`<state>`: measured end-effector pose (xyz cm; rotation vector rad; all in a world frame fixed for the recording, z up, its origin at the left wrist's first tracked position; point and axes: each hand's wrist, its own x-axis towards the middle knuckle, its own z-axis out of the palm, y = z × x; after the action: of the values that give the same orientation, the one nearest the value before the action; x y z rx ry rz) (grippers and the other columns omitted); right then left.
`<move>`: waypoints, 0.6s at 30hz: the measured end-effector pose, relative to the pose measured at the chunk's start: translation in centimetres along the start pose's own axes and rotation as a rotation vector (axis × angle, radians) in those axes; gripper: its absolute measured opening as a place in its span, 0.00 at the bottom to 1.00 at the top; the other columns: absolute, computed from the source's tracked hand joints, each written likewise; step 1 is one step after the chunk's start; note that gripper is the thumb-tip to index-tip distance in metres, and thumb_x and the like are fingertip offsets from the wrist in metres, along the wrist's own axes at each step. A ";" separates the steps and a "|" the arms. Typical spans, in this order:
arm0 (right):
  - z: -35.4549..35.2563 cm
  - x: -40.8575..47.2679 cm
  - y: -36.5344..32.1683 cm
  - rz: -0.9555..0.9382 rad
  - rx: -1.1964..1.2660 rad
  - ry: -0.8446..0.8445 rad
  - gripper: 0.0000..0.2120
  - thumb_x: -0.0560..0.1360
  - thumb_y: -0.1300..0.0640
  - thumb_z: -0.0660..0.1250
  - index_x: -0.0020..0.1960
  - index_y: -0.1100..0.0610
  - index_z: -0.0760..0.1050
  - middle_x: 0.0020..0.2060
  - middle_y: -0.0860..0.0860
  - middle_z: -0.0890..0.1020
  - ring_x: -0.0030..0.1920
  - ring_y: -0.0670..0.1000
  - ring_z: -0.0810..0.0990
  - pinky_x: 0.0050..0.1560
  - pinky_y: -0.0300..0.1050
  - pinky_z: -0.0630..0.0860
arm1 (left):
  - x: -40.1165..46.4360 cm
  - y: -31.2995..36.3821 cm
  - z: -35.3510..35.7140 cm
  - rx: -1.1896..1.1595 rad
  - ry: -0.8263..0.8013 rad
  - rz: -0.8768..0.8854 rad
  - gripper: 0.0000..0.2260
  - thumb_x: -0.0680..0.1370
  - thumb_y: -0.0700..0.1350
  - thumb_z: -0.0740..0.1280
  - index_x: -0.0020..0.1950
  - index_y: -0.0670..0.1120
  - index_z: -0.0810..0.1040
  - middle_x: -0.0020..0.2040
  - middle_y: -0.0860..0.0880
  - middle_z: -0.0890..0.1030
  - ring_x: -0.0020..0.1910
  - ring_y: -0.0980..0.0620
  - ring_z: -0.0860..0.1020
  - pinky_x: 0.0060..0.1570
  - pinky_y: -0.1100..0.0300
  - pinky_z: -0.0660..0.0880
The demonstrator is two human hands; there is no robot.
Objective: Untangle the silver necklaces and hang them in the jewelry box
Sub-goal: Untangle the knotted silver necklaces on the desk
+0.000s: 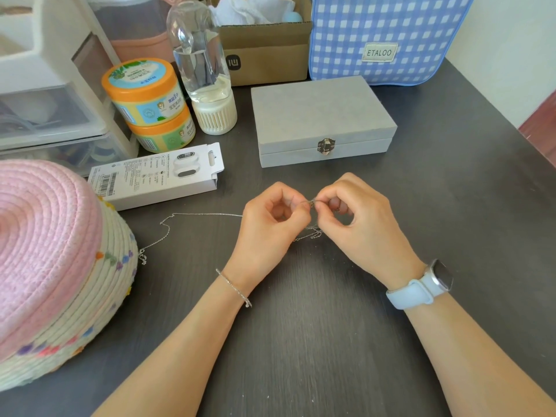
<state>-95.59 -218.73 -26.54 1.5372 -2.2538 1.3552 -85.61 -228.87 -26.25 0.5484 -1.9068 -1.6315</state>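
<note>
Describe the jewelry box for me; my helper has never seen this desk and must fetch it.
On the dark desk, look in front of the blue checked bag, just beyond the two hands. The jewelry box is the flat grey box, lid closed. Unlike the brown cardboard box behind it, it has a small metal clasp in front.

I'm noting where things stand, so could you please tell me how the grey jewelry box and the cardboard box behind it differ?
The jewelry box is shut, its metal clasp down; the cardboard box stands open, with white cloth inside. The jewelry box is flat and grey; the cardboard box is taller and brown, with a printed logo. Both rest on the dark table, away from both hands.
</note>
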 end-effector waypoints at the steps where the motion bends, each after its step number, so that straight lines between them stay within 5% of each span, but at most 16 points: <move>1: 0.0 0.0 0.0 0.002 -0.013 -0.003 0.03 0.70 0.62 0.64 0.39 0.60 0.75 0.35 0.46 0.69 0.37 0.38 0.68 0.40 0.28 0.65 | 0.0 -0.1 0.0 0.008 0.008 -0.002 0.11 0.73 0.36 0.67 0.34 0.48 0.72 0.27 0.57 0.73 0.26 0.59 0.69 0.29 0.66 0.68; 9: -0.4 0.1 -0.4 0.037 0.107 -0.047 0.00 0.69 0.63 0.64 0.40 0.60 0.73 0.36 0.41 0.70 0.38 0.38 0.70 0.41 0.27 0.66 | 0.1 0.5 0.2 -0.033 0.047 -0.046 0.10 0.76 0.35 0.63 0.37 0.46 0.73 0.31 0.51 0.73 0.25 0.60 0.70 0.28 0.69 0.68; 13: -0.5 0.1 -0.6 0.082 0.205 -0.089 0.03 0.70 0.61 0.64 0.39 0.55 0.70 0.35 0.42 0.71 0.37 0.41 0.70 0.40 0.29 0.66 | 0.2 0.2 -0.1 -0.112 0.028 -0.077 0.06 0.73 0.46 0.64 0.37 0.47 0.74 0.31 0.52 0.75 0.29 0.55 0.71 0.29 0.64 0.68; 18: -0.8 0.4 -0.8 0.183 0.321 -0.025 0.07 0.73 0.58 0.60 0.36 0.50 0.67 0.31 0.44 0.71 0.31 0.41 0.69 0.36 0.29 0.65 | 0.2 0.4 -0.4 -0.133 -0.014 -0.088 0.15 0.78 0.48 0.61 0.32 0.46 0.67 0.24 0.54 0.69 0.25 0.53 0.66 0.27 0.65 0.64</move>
<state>-95.42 -218.52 -25.41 1.4647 -2.3303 1.8356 -85.49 -229.28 -25.82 0.5740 -1.7909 -1.8075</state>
